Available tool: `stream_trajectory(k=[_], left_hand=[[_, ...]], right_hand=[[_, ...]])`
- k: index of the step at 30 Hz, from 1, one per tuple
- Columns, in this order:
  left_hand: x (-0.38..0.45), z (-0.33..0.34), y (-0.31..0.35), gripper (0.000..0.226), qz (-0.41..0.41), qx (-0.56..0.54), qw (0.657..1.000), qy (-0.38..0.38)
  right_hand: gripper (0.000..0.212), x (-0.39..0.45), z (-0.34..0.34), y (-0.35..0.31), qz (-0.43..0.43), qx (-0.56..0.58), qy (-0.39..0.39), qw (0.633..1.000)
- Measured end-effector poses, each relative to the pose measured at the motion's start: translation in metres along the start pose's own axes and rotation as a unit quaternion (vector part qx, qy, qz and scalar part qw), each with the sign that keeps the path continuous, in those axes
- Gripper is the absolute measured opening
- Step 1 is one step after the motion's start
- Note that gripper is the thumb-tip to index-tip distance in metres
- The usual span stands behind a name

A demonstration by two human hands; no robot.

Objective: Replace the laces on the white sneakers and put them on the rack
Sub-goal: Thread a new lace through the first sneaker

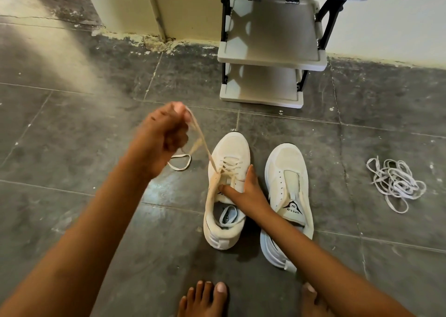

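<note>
Head view, setting: a person crouches barefoot on a dark grey tiled floor [72, 147], facing a white plastic shoe rack with black uprights [272, 58] that stands against the wall; its visible shelves hold nothing.
Left hand: the left hand [164, 135] is raised above the floor, fingers curled round a cream flat lace [205, 145] and drawing it up and away from the eyelets; the hand is blurred; a loop of the lace lies on the tiles beneath it.
Right hand: the right hand [246, 191] rests on the upper of the left-lying white mesh sneaker [226, 191], thumb pressing the tongue, fingers straight along the far side, steadying the shoe.
Second shoe: the other white sneaker with a black logo tongue [287, 196] stands just beside the first, its eyelets bare.
Spare laces: a tangled heap of white flat laces [395, 184] lies on the floor, well apart to the right.
Stage, as judged: the first shoe is partly laced; neither is on the rack yet.
Handling, as judged: the lace is light, limp and prone to twist, best pinched near its stiff tip; the sneaker is light and soft in the upper, best held at the heel collar or sole for lifting to a shelf.
</note>
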State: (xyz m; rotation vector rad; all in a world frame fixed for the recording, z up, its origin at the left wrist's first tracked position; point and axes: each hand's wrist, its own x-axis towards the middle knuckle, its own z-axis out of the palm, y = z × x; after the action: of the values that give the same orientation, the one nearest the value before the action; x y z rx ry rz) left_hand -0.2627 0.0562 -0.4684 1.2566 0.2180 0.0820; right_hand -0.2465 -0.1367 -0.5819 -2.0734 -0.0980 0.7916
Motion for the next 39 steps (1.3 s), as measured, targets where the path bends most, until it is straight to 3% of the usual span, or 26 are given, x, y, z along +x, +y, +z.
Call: stream_trajectory(k=[3, 5, 7, 10, 15, 19, 22, 26, 33, 39], left_hand=[[-0.002, -0.002, 0.005, 0.025, 0.028, -0.100, 0.994, -0.034], [-0.004, -0.002, -0.002, 0.022, 0.000, -0.083, 0.996, -0.041], [-0.003, -0.005, -0.005, 0.021, -0.046, 0.069, 0.996, -0.026], [-0.001, -0.006, -0.008, 0.016, -0.115, 0.329, 0.937, 0.020], [-0.011, 0.019, -0.029, 0.033, -0.122, 0.453, 0.883, -0.030], [-0.013, 0.040, -0.048, 0.033, -0.101, 0.486, 0.866, -0.061], [-0.018, 0.048, -0.071, 0.030, -0.083, 0.524, 0.848, -0.007], [-0.027, 0.056, -0.083, 0.020, -0.054, 0.525, 0.846, 0.074], [-0.020, 0.066, -0.089, 0.021, -0.063, 0.611, 0.789, 0.028], [-0.016, 0.068, -0.089, 0.019, -0.059, 0.631, 0.773, 0.021]], right_hand=[[0.109, -0.001, 0.000, 0.000, 0.003, -0.004, 0.000, 1.000], [0.108, -0.001, 0.001, -0.002, 0.004, -0.005, -0.001, 1.000], [0.107, -0.001, 0.001, -0.004, 0.004, -0.010, 0.003, 1.000], [0.099, -0.005, -0.004, -0.006, -0.019, -0.037, 0.025, 0.999], [0.062, -0.025, -0.013, -0.004, -0.127, -0.137, 0.142, 0.972], [0.032, -0.029, -0.015, -0.008, -0.109, -0.107, 0.151, 0.977], [0.025, -0.029, -0.020, -0.010, -0.086, -0.073, 0.144, 0.983], [0.022, -0.028, -0.025, -0.010, -0.052, -0.018, 0.126, 0.990], [0.020, -0.023, -0.030, -0.006, 0.001, 0.068, 0.082, 0.994], [0.018, -0.024, -0.031, -0.007, 0.000, 0.085, 0.065, 0.994]])
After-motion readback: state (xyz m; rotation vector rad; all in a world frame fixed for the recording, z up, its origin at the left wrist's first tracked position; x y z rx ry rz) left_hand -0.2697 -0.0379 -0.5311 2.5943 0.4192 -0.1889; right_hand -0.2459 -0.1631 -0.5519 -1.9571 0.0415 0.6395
